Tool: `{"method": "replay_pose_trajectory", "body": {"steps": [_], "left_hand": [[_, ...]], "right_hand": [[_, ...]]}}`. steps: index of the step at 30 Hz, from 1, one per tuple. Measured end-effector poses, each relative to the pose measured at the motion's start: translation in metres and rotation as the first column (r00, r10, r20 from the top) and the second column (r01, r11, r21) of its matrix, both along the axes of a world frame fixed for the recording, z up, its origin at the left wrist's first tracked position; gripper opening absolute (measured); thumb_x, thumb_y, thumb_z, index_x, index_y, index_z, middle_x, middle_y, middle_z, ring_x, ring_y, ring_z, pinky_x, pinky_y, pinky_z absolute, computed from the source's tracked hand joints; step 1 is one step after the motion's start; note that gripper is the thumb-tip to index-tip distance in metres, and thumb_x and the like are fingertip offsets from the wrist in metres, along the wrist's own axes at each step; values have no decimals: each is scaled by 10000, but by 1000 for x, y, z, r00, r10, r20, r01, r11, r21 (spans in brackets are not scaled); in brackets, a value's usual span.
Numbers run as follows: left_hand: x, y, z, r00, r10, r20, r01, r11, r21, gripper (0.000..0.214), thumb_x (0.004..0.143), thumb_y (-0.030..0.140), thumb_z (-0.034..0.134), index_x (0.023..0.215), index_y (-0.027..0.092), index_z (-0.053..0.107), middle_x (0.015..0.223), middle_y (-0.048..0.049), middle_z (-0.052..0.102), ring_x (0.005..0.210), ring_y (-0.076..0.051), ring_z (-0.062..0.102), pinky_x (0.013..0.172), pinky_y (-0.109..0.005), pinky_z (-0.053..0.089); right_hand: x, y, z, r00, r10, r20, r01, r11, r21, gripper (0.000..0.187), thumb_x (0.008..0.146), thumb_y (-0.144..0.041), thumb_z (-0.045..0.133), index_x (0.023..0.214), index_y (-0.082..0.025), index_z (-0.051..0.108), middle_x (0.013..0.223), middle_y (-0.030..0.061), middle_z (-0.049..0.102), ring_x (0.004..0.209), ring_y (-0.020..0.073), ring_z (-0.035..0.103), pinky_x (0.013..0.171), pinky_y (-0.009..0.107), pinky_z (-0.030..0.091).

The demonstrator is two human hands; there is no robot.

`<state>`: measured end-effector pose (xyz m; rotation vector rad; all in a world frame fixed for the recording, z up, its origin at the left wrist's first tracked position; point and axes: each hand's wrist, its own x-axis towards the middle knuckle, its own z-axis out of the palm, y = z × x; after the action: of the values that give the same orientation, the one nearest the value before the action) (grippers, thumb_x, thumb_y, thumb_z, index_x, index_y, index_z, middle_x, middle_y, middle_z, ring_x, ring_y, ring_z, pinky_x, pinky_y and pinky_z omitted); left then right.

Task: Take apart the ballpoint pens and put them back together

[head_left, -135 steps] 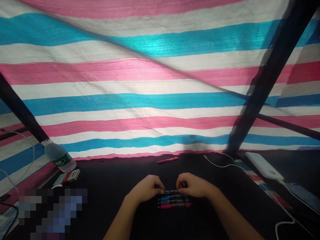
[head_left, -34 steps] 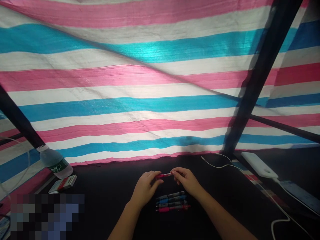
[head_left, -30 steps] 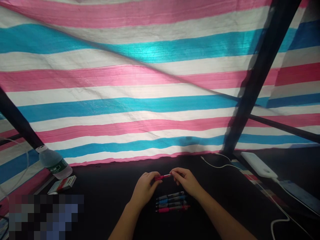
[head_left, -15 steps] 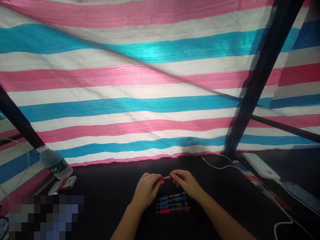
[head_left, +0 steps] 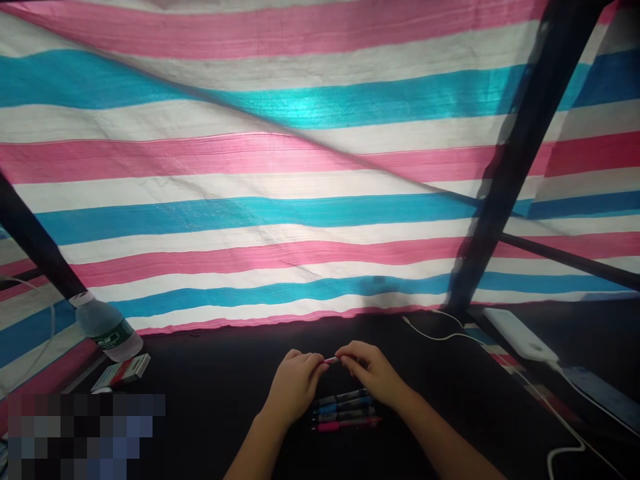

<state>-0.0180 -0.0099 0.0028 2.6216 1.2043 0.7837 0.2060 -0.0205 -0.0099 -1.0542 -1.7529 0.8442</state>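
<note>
View: head; we look forward and down at both hands over the dark counter (head_left: 200, 407).
Left hand (head_left: 295, 387): nearly closed; we see its fingertips pinching one end of a slim pink pen (head_left: 331, 360).
Right hand (head_left: 370, 370): fingers curled, its fingertips meeting the other end of the same pen, close to the left hand.
Held pen: level in the air above the counter, between the hands, mostly hidden by fingers.
Pens on counter: we count a row of four pens (head_left: 344, 410), lying side by side just below the hands, untouched; the nearest has a pink barrel.
Left of hands: a water bottle (head_left: 106, 329) lies tilted beside a small carton (head_left: 121, 372).
Right of hands: a white cable (head_left: 440, 332) runs toward a white power bank (head_left: 515, 335).
Behind: a striped pink, white and blue tarp (head_left: 320, 167) hangs behind a dark frame bar (head_left: 520, 167).
</note>
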Motion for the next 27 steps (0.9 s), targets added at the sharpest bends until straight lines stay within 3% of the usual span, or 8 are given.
{"method": "replay_pose_trajectory", "body": {"steps": [7, 14, 20, 24, 27], "left_hand": [[-1, 0, 3, 1000, -11, 8, 11, 1000, -2, 278, 1051, 248, 423, 1190, 281, 662, 932, -36, 762, 773, -224, 631, 729, -356, 426], [0, -2, 5, 1000, 7, 25, -8, 999, 42, 277, 1057, 257, 413, 1107, 245, 685, 899, -54, 727, 779, -216, 622, 733, -353, 421], [3, 1, -1, 998, 38, -59, -32, 995, 91, 215, 1056, 268, 469, 1017, 244, 679, 854, -10, 723, 722, -198, 588, 709, -334, 378], [-1, 5, -1, 996, 79, -49, -66, 973, 221, 231, 1062, 243, 462, 1016, 223, 687, 838, -19, 715, 748, -189, 617, 807, -361, 368], [-4, 5, 4, 991, 130, 41, -137, 936, 325, 196, 1049, 228, 509, 1047, 229, 705, 909, -30, 737, 868, -204, 660, 904, -397, 333]], "right_hand": [[2, -1, 5, 999, -44, 0, 44, 994, 98, 259, 1001, -413, 559, 1028, -234, 745, 884, 39, 642, 757, 189, 613, 670, 301, 477], [1, 7, -6, 988, -38, -148, 31, 998, -55, 266, 948, -449, 625, 1017, -217, 737, 834, 13, 618, 657, 157, 594, 613, 285, 462], [-1, 10, -8, 959, -38, -281, -19, 980, -196, 291, 870, -457, 703, 980, -192, 754, 764, 3, 624, 608, 145, 575, 582, 278, 421], [-3, 12, -9, 891, -112, -439, -54, 936, -348, 297, 803, -432, 768, 954, -177, 760, 755, 8, 637, 562, 125, 553, 475, 231, 318], [-3, 11, -9, 770, -185, -611, -197, 841, -503, 273, 771, -348, 816, 961, -162, 757, 811, 20, 654, 587, 104, 574, 451, 189, 314]]}}
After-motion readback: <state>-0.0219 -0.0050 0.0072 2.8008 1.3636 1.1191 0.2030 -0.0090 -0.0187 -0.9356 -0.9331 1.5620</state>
